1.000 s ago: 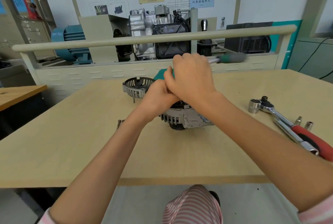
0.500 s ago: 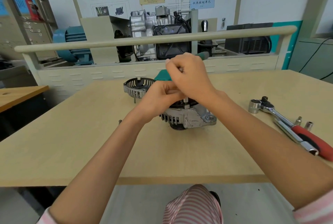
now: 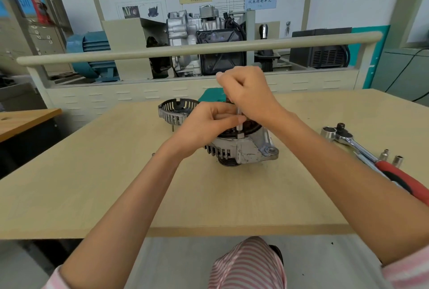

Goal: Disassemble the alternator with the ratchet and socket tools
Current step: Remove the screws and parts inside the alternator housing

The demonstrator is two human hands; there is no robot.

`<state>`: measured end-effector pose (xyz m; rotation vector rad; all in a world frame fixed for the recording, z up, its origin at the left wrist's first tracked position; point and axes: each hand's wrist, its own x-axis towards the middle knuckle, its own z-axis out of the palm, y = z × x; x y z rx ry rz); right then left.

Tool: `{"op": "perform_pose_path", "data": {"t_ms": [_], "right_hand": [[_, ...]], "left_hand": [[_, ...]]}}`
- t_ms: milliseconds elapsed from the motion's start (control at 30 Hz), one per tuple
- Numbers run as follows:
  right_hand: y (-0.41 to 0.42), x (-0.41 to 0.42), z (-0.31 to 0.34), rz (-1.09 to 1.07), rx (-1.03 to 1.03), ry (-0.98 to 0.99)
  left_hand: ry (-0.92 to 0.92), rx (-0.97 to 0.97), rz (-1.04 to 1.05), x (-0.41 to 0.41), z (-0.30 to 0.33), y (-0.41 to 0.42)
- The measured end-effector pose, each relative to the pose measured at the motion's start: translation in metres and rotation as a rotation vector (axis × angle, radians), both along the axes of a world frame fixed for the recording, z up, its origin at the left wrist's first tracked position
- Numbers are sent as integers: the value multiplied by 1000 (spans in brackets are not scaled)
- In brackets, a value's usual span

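Note:
The silver alternator [image 3: 246, 149] sits pulley-down in the middle of the wooden table [image 3: 116, 184]. A thin steel socket shaft [image 3: 239, 126] stands upright on its top rim. My left hand [image 3: 206, 126] pinches this shaft between thumb and fingers, low down by the housing. Above it, my right hand [image 3: 249, 96] is a fist round the tool's upper end, which the fist hides.
The removed slotted cover [image 3: 175, 112] lies behind left, with a loose bolt [image 3: 173, 127] beside it. A teal object [image 3: 212, 97] shows behind my hands. At the right lie a red-handled ratchet [image 3: 362, 149], a large socket [image 3: 328, 131] and two small sockets [image 3: 391, 156].
The green tool handle that stuck out to the right swung round behind my right hand and is out of sight. The right hand shifted, uncovering the upright shaft and the alternator's mounting lug.

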<state>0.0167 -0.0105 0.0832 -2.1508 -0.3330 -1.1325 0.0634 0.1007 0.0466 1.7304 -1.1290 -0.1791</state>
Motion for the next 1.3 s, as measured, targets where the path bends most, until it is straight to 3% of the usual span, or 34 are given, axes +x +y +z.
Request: {"op": "perform_pose_path", "data": {"t_ms": [100, 233, 300, 400, 567, 667, 733, 833, 933, 1067, 1200, 1300], "right_hand": [[-3, 0, 0, 14, -26, 18], [5, 1, -7, -654, -524, 52], [11, 1, -6, -828, -563, 85], [7, 4, -3, -637, -465, 49], [-10, 4, 0, 33, 92, 91], [-14, 0, 1, 132, 247, 127], [-15, -2, -1, -24, 31, 99], [-3, -2, -5, -615, -456, 105], [12, 0, -4, -900, -536, 154], [5, 2, -2, -682, -492, 82], [0, 3, 0, -200, -227, 38], [-2, 1, -1, -56, -83, -3]], "left_hand": [[-1, -74, 42, 0, -3, -3], [-42, -77, 167, 1, -3, -6], [-66, -65, 183, 1, -5, -8], [-43, -76, 140, -2, -3, -6], [5, 13, 43, -2, 4, -1], [18, 2, 67, -1, 3, -3], [12, -26, 86, -4, 3, -6], [-59, -60, 104, -2, 0, -7], [-81, -68, 139, -3, -3, -7], [-44, -34, 122, -2, -2, -4], [-12, -40, 81, -4, 2, -3], [-11, -83, 83, -4, -1, -5]]}}
